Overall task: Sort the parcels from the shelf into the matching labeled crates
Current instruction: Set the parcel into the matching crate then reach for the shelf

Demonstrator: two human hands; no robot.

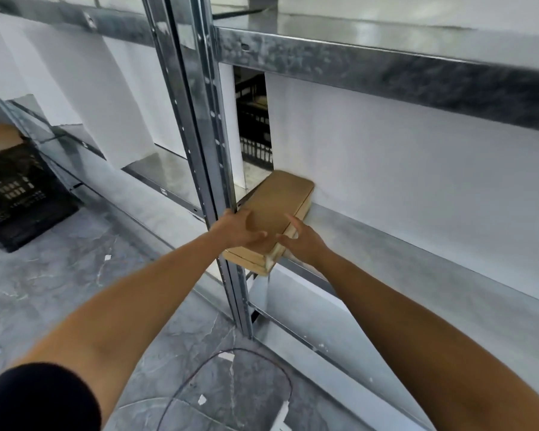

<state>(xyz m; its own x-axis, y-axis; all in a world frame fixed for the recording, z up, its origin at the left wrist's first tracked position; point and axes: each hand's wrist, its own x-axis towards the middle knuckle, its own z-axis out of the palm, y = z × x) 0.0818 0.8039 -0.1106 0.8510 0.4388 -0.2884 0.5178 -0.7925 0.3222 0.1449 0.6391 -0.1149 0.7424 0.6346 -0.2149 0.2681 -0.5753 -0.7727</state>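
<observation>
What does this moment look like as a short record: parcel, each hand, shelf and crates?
parcel: brown cardboard, lying on the metal shelf, near end at its front edge
left hand: fingers spread over the parcel's top, beside the upright post
right hand: fingers spread against the parcel's right side
crates: black crate on the floor at left; second black crate behind the shelf

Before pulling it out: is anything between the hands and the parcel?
Nothing visible: left hand is over the parcel top, right hand at its right side. The post stands close on the left.
</observation>
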